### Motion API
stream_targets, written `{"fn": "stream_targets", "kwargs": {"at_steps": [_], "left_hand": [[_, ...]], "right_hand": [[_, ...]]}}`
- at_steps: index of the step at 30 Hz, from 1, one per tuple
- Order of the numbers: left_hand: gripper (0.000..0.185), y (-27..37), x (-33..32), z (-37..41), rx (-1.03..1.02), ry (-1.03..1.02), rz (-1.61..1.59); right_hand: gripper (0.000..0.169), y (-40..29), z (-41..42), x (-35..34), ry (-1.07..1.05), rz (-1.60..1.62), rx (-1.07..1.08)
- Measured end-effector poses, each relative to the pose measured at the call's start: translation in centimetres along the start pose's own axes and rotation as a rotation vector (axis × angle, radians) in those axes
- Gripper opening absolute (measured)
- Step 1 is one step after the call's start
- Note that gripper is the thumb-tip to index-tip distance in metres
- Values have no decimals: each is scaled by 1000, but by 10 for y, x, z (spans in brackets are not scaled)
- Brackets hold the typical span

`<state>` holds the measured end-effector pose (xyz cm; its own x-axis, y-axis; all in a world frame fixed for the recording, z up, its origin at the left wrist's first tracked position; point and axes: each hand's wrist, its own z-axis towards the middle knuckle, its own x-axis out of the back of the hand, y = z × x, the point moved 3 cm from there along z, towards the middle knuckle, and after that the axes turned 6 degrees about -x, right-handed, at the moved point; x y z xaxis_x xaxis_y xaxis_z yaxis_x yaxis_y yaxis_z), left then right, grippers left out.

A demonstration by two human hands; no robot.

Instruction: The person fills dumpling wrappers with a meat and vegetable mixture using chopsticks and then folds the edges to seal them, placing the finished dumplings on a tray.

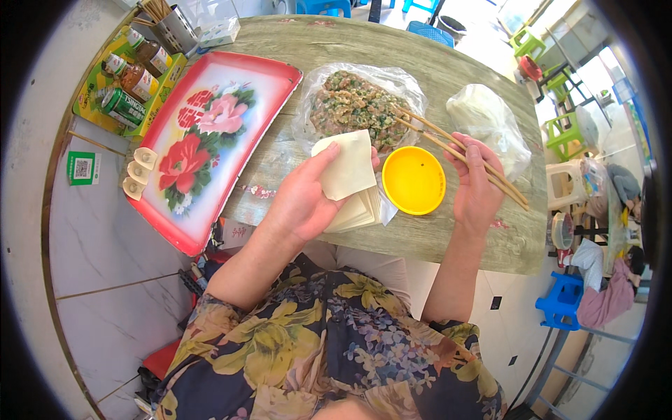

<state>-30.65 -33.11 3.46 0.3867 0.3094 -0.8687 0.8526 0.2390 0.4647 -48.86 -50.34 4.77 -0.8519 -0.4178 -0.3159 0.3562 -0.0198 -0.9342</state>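
My left hand (307, 197) holds a square dough wrapper (346, 165) flat across its fingers, with the thumb on its upper left corner. Under that hand lies a stack of dough wrappers (362, 210), partly hidden. In my right hand (478, 178) is a pair of wooden chopsticks (446, 140). Their tips reach the right side of the minced meat filling with chopped greens (362, 105), which sits in a clear plastic bag (307, 121). Between my hands stands a yellow bowl (413, 181). Several folded dumplings (138, 172) sit in a row at the left tray's near corner.
A red-rimmed enamel tray (220, 142) with painted flowers lies on the wooden table (436, 68). A tied plastic bag (488, 128) rests at right. Bottles (139, 79), a green can (123, 106) and a chopstick holder (170, 26) stand at back left. A person (609, 294) is at far right.
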Motion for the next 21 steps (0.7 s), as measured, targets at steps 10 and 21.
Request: {"fn": "stream_targets", "kwargs": {"at_steps": [10, 21], "left_hand": [[48, -3, 0, 3, -2, 15, 4], [49, -3, 1, 3, 14, 24, -6]], "right_hand": [[18, 14, 8, -1, 41, 40, -13], [19, 25, 14, 3, 101, 55, 61]]}}
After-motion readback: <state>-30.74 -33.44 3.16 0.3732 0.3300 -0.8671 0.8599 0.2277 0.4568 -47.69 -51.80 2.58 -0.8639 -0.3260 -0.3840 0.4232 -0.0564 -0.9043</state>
